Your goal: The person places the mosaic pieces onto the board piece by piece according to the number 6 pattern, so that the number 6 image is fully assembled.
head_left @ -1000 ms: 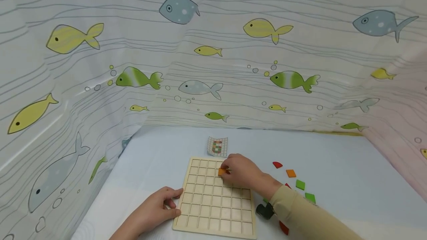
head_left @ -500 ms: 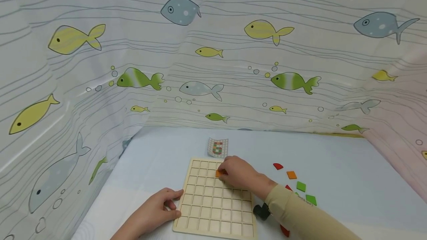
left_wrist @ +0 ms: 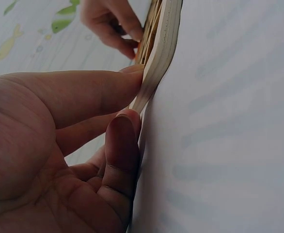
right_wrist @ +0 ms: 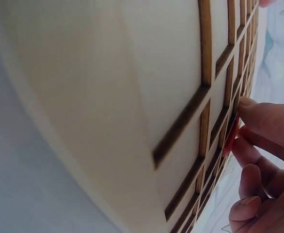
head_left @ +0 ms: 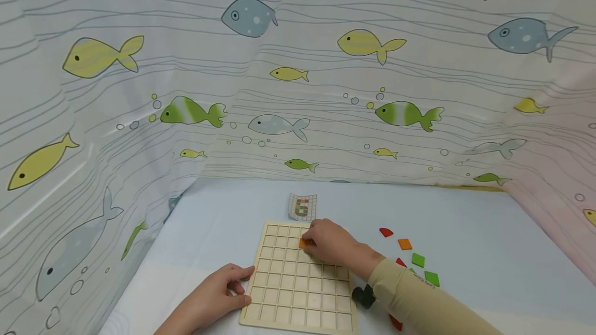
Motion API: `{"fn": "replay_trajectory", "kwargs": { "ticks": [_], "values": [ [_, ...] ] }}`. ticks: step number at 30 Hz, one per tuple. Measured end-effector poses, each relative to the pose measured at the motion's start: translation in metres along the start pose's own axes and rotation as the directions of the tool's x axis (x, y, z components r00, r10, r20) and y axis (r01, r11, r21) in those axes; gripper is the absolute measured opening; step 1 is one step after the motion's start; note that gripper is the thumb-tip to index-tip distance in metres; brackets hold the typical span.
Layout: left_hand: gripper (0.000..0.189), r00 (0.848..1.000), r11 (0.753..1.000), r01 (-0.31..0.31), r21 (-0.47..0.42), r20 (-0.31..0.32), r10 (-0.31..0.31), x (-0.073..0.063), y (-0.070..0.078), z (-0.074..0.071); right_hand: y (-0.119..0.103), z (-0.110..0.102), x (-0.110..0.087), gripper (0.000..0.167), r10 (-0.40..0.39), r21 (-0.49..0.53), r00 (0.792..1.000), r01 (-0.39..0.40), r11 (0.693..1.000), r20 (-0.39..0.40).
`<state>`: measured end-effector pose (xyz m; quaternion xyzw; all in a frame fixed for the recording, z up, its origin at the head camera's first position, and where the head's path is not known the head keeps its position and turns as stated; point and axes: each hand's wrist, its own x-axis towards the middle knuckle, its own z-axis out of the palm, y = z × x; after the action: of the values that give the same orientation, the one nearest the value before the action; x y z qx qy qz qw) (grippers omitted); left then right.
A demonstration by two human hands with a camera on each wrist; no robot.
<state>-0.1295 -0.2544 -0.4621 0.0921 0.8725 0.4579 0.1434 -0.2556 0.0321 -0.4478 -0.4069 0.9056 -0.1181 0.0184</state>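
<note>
A pale wooden grid board [head_left: 298, 283] lies on the table. My left hand [head_left: 214, 296] holds its left edge; in the left wrist view the thumb lies on the rim and a curled finger touches the side. Over the board's second row from the back, my right hand [head_left: 328, 242] pinches an orange square tile [head_left: 302, 243], largely covered by the fingers. The right wrist view shows a red piece [right_wrist: 231, 137] between thumb and fingers there; I cannot tell if it is separate from the orange one.
Behind the board lies a small gridded pattern card [head_left: 302, 207]. On the right are a red quarter-round piece [head_left: 386, 232], an orange tile [head_left: 405, 244], green tiles [head_left: 431, 278] and a black object [head_left: 363, 296] by the forearm. A fish-print curtain [head_left: 261, 81] surrounds the table.
My right hand has shifted slightly left over the board with the orange tile, which now lines up with a grid cell. The left hand stays at the board's left edge.
</note>
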Motion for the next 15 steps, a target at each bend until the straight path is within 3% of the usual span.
{"fn": "replay_trajectory", "kwargs": {
  "ticks": [10, 15],
  "values": [
    [0.064, 1.000, 0.999, -0.027, 0.021, 0.002, 0.027, -0.002, 0.000, 0.000, -0.001, -0.004, -0.005, 0.032, 0.042, 0.057, 0.999, -0.042, 0.998, 0.007],
    [0.065, 0.999, 0.999, -0.035, 0.030, 0.004, 0.035, -0.001, -0.001, 0.000, 0.002, -0.006, -0.011, 0.031, 0.055, 0.098, 0.998, -0.053, 0.994, -0.022]
  ]
}}
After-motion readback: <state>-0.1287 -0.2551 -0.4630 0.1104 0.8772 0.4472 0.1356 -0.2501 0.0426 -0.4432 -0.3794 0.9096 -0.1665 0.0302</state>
